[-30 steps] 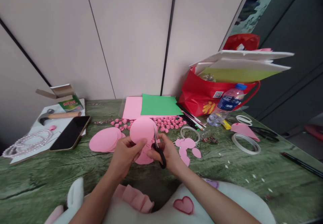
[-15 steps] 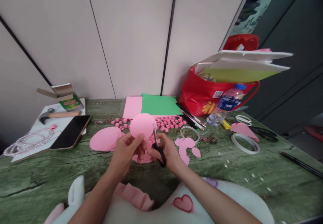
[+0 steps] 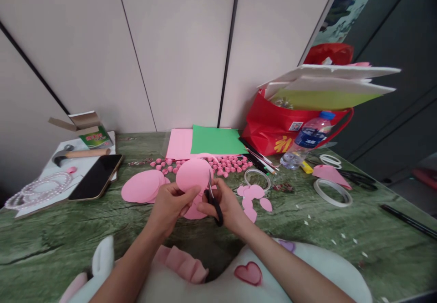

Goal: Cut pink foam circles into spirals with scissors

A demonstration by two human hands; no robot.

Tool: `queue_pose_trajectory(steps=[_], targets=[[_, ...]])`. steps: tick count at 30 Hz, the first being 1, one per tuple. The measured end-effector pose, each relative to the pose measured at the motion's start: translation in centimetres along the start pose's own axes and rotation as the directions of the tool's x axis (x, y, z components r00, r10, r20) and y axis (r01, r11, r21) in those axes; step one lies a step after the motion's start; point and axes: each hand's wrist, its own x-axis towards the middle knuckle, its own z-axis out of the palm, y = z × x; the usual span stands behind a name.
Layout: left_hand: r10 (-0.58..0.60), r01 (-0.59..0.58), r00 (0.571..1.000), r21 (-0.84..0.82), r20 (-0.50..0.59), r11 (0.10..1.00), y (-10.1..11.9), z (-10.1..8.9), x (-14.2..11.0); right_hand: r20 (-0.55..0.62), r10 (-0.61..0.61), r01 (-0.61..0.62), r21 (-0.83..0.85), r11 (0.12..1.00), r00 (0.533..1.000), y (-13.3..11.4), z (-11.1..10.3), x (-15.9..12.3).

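My left hand (image 3: 174, 205) pinches the lower edge of a round pink paper disc (image 3: 191, 175), held up over the table. Black-handled scissors (image 3: 214, 205) are in my right hand (image 3: 225, 205), their blades pointing up at the disc's right edge. A thin curl of pink paper (image 3: 209, 156) stands off the disc's top. Beneath my hands lie more pink paper pieces (image 3: 195, 211), partly hidden. To the left rests a fanned stack of pink paper circles (image 3: 141, 187); to the right are several small pink cutouts (image 3: 251, 193).
Behind are small pink rolled pieces (image 3: 234, 164) and a green sheet (image 3: 218, 140). A red bag (image 3: 262, 125) and a water bottle (image 3: 307, 141) stand back right, near tape rolls (image 3: 332, 193). A phone (image 3: 97, 180) and hammer (image 3: 85, 153) lie left. A plush toy (image 3: 307, 271) is in front.
The disc has dropped slightly and turned in my left hand. A thin pink strip now curls above its top edge. The scissors have shifted slightly along its right side.
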Motion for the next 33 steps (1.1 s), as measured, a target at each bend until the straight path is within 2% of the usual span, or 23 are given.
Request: queue_pose_trajectory(steps=[7, 26, 33], targets=[[0.01, -0.01, 1.0, -0.015, -0.011, 1.0, -0.01, 0.06, 0.0, -0.006, 0.031, -0.031, 0.002, 1.0, 1.0, 0.03, -0.06, 0.09], [0.049, -0.05, 0.998, -0.022, -0.051, 0.999, -0.19, -0.04, 0.09, -0.012, 0.014, -0.014, -0.029, 0.999, 1.0, 0.07, -0.12, 0.14], [0.085, -0.083, 0.996, -0.086, 0.024, 0.993, -0.08, -0.03, -0.03, -0.022, 0.023, -0.024, -0.023, 0.999, 0.999, -0.15, -0.02, 0.1]])
